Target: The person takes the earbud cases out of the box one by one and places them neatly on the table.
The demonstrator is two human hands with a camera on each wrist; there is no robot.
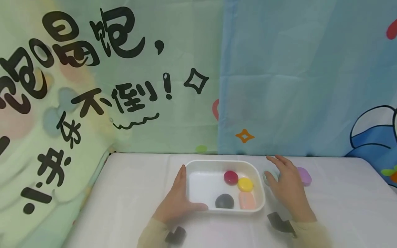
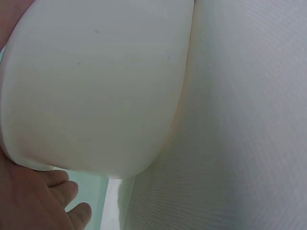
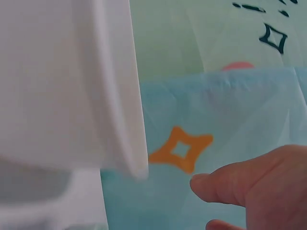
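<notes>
My left hand (image 1: pixel 178 199) holds the left end of a white rectangular tray (image 1: pixel 198 161), its thumb along the front side and its fingers up the left side. The left wrist view shows that hand's fingertips (image 2: pixel 80 215) past the tray's wall (image 2: pixel 96 96). Inside the tray, toward the right, lie a red rounded piece (image 1: pixel 231 177), a yellow one (image 1: pixel 245 185), a grey one (image 1: pixel 224 201) and a peach rectangular one (image 1: pixel 247 200). Right of the tray, my right hand (image 1: pixel 288 187) has its fingers spread and overlaps a pale green piece (image 1: pixel 267 176), partly hidden.
A purple rounded piece (image 1: pixel 305 176) lies on the white tabletop (image 1: pixel 124 206), just right of my right hand. Behind the table's back edge hangs a printed cloth (image 1: pixel 294 69) with dark lettering. Dark wrist straps (image 1: pixel 176 236) show at both beige sleeves.
</notes>
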